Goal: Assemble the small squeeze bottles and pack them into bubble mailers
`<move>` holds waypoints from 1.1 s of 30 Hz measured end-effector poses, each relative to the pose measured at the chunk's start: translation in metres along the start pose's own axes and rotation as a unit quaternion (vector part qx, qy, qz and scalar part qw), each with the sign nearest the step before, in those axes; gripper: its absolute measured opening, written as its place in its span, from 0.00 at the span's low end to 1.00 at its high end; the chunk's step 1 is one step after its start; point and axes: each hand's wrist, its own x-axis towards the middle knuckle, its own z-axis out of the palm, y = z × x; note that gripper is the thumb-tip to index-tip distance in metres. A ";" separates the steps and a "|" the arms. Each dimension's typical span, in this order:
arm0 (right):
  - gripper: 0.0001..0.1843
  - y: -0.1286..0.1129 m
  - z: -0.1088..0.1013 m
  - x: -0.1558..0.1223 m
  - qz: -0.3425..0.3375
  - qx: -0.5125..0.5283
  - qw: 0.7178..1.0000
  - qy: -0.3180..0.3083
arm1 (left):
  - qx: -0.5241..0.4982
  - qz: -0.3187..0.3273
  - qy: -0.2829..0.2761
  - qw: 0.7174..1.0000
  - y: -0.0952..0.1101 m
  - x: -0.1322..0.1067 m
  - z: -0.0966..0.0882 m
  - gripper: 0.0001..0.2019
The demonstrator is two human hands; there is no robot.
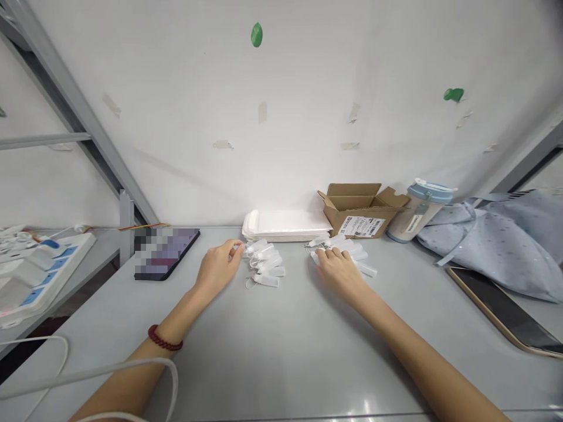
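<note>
My left hand (219, 266) is at the left pile of small translucent white tubes (269, 271), which have thin wire-like loops at their ends. Its thumb and index finger are pinched together beside the uppermost tube; anything between them is too small to make out. My right hand (339, 268) rests over the right pile of similar tubes (358, 253), fingers curled down on their left ends. Those fingers hide what they grip. Both piles lie on the grey table (272, 346), fanned out with their plain ends pointing right.
Behind the piles lies a stack of white padded envelopes (288, 225). An open cardboard box (363, 220), a blue-lidded cup (416, 214), a light blue cloth bag (497, 240) and a phone (505, 310) are on the right. At left are a dark-edged device (165, 255), a power strip (48, 278) and white cables (109, 366).
</note>
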 end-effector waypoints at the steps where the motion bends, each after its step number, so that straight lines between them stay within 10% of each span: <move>1: 0.09 -0.001 0.000 0.000 -0.004 0.001 1.000 -0.001 | 0.002 0.006 0.003 1.000 0.002 -0.001 0.000 0.17; 8: 0.13 0.000 -0.012 -0.002 -0.003 0.139 0.989 0.057 | -0.022 0.045 0.036 0.998 0.018 -0.011 0.001 0.15; 16: 0.15 -0.013 -0.034 -0.011 0.074 0.495 0.861 0.087 | -0.135 0.100 -0.059 0.984 0.044 -0.031 0.005 0.15; 33: 0.16 -0.021 -0.041 -0.014 0.084 0.588 0.803 0.049 | -0.274 0.032 -0.172 0.946 0.058 -0.035 0.002 0.10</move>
